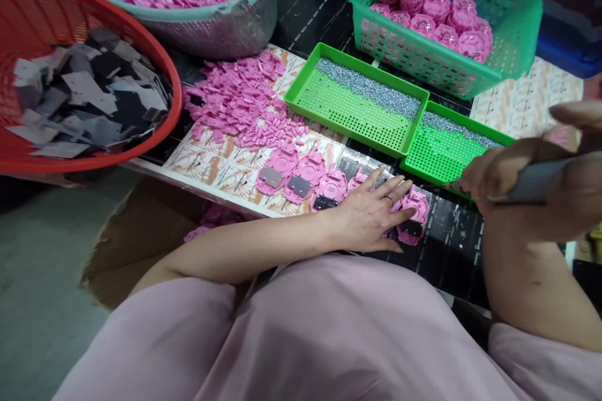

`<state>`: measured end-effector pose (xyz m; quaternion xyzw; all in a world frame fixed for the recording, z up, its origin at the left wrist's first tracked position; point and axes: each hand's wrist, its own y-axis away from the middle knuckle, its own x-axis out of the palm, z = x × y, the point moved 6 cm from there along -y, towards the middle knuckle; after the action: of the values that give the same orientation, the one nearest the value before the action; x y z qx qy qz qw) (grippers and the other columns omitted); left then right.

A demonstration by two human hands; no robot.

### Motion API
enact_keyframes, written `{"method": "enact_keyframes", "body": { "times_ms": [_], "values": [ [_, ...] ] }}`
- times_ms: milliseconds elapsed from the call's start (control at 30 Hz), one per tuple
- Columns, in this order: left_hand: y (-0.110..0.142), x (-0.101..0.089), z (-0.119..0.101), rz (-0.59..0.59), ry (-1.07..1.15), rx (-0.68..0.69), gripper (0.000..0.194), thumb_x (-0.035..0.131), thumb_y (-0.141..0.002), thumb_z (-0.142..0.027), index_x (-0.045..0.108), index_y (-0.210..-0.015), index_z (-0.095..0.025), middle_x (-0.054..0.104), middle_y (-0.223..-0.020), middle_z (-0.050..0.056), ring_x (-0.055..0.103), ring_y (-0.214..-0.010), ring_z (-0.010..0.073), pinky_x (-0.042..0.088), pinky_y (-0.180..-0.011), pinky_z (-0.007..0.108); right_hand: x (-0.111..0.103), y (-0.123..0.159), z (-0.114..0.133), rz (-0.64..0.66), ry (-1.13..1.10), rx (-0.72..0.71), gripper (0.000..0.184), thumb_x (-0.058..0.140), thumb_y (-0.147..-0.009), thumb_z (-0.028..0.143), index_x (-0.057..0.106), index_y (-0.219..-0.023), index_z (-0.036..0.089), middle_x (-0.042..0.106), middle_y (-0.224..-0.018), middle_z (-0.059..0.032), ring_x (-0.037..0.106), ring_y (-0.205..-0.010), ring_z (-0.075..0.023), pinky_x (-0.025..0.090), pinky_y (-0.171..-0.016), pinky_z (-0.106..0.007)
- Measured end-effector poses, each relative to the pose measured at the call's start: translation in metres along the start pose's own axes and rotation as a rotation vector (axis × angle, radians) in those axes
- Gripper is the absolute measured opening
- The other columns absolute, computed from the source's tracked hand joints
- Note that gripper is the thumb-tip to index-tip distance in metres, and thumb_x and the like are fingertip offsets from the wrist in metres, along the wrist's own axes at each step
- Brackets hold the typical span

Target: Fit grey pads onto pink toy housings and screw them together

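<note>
My left hand (369, 210) lies flat with fingers spread over a row of pink plastic housings, a ring on one finger. The rightmost pink housing (411, 232) shows past my fingertips, a dark metal plate on its lower part. Two more housings with plates, a left one (273, 177) and its neighbour (303, 182), lie left of the hand; others are partly hidden under it. My right hand (540, 182), blurred, is closed around a grey-bodied screwdriver (536, 182) raised at the right. Its thin tip points left, near the front of the smaller green tray (437, 156).
The larger green tray (352, 124) also holds small silver screws. Loose pink parts (239, 97) are heaped on the table. Behind stand a teal basket (226, 12) of pink pieces and a green basket (423, 59) of stacked pink assemblies. A red basket (174, 91) holds metal plates.
</note>
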<state>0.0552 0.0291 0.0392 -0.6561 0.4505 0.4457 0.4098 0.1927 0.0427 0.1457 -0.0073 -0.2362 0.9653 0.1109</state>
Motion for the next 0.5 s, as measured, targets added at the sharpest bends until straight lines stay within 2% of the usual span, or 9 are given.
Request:
{"method": "enact_keyframes", "body": {
  "times_ms": [100,367,500],
  "values": [
    [-0.008,0.004,-0.004,0.027,-0.014,0.002,0.072,0.058,-0.083,-0.066,0.051,-0.138,-0.021,0.035,-0.151,0.022,0.030,-0.143,0.0365,0.021,-0.113,0.060,0.000,0.015,-0.001,0.057,-0.032,-0.062,0.012,0.064,-0.083,0.038,0.063,-0.084,0.026,0.050,-0.046,0.0081,0.046,-0.033,-0.0117,0.043,-0.033,-0.027],
    [-0.021,0.013,-0.007,0.082,-0.035,0.011,0.074,0.058,-0.083,-0.065,0.050,-0.139,-0.018,0.034,-0.152,0.021,0.030,-0.144,0.0340,0.021,-0.115,0.058,0.002,0.020,-0.014,0.030,-0.062,-0.110,0.013,0.058,-0.084,0.034,0.065,-0.086,0.025,0.047,-0.043,0.0081,0.040,-0.028,-0.0115,0.039,-0.028,-0.025],
    [-0.024,0.016,-0.006,0.090,-0.061,0.022,0.074,0.057,-0.083,-0.065,0.050,-0.138,-0.016,0.039,-0.150,0.020,0.033,-0.142,0.0333,0.022,-0.115,0.057,0.004,0.021,-0.022,0.057,-0.120,-0.137,0.016,0.065,-0.080,0.029,0.068,-0.095,0.026,0.049,-0.044,0.0084,0.040,-0.027,-0.0119,0.037,-0.026,-0.026]
  ]
}}
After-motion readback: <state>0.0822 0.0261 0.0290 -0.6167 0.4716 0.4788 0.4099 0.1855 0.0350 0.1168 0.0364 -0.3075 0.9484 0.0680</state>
